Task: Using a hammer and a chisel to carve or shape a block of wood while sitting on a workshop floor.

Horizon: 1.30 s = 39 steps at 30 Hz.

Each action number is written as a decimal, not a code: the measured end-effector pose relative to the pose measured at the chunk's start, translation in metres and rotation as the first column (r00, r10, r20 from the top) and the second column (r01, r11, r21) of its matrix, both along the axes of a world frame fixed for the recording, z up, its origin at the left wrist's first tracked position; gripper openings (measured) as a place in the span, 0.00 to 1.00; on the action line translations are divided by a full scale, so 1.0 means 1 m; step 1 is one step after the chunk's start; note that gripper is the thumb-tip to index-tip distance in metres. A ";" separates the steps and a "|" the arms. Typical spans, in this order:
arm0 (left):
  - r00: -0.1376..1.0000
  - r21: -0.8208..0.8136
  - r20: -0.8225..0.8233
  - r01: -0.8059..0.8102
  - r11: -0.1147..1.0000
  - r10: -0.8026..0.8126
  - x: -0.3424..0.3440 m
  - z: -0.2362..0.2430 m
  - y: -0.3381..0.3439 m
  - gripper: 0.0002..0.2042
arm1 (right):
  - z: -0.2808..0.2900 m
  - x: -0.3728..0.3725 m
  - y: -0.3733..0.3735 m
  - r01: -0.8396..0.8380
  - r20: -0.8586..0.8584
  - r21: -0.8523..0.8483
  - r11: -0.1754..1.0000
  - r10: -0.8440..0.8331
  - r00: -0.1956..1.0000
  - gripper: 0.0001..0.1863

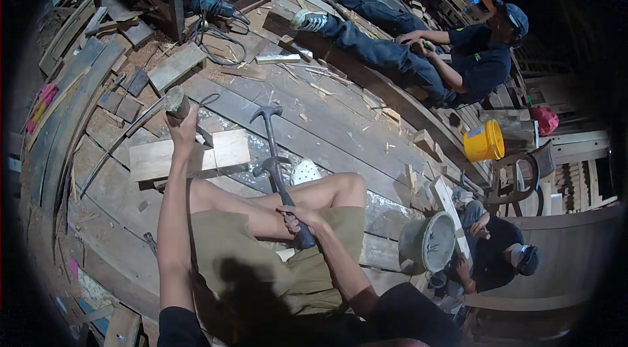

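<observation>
My left hand (182, 126) grips a short, rough wooden cylinder (175, 100) above a pale wooden block (229, 149) lying on the floorboards. In my right hand (296, 219) is the dark handle of a claw hammer (288, 203), held across my bent legs with its head pointing forward. A second hammer head (267, 113) shows beyond it; whether I hold that one too I cannot tell. A long dark metal bar (118, 143) lies left of the block, and a white perforated shoe (305, 170) is by my legs.
A co-worker (477, 66) sits with legs outstretched at upper right; another (497, 249) works at right. Nearby are a yellow bucket (483, 142), a grey bucket (412, 242), a chair-like wooden frame (517, 196), a corded power tool (212, 8), stacked planks (69, 98) and scattered offcuts (175, 66).
</observation>
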<state>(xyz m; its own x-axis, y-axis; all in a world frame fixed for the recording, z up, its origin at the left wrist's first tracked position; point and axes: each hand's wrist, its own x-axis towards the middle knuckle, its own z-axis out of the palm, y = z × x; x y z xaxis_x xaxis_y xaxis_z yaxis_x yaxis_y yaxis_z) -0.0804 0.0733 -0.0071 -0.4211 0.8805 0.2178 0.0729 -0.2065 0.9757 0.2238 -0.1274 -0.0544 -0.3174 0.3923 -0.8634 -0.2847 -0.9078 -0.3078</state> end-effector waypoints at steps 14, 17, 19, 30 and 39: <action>0.999 0.008 0.000 0.044 0.999 -0.044 -0.006 -0.017 0.005 0.14 | 0.005 -0.001 0.001 -0.044 -0.011 0.013 0.999 0.044 0.999 0.11; 0.999 -0.002 -0.013 0.030 1.000 -0.030 -0.005 -0.016 0.005 0.13 | 0.006 -0.001 0.001 -0.045 -0.020 -0.003 0.999 0.045 0.999 0.11; 0.999 -0.008 0.026 0.039 0.999 -0.039 -0.004 -0.015 0.005 0.13 | 0.006 -0.001 0.001 -0.041 -0.035 -0.024 0.999 0.041 0.999 0.12; 1.000 0.007 0.005 0.027 1.000 -0.027 -0.002 -0.004 0.000 0.13 | 0.004 -0.001 0.000 -0.040 -0.025 -0.039 0.998 0.039 0.999 0.12; 0.999 -0.034 0.043 0.027 0.999 -0.025 -0.003 -0.012 0.001 0.11 | 0.001 0.001 -0.001 -0.002 -0.040 -0.007 1.000 0.002 0.999 0.12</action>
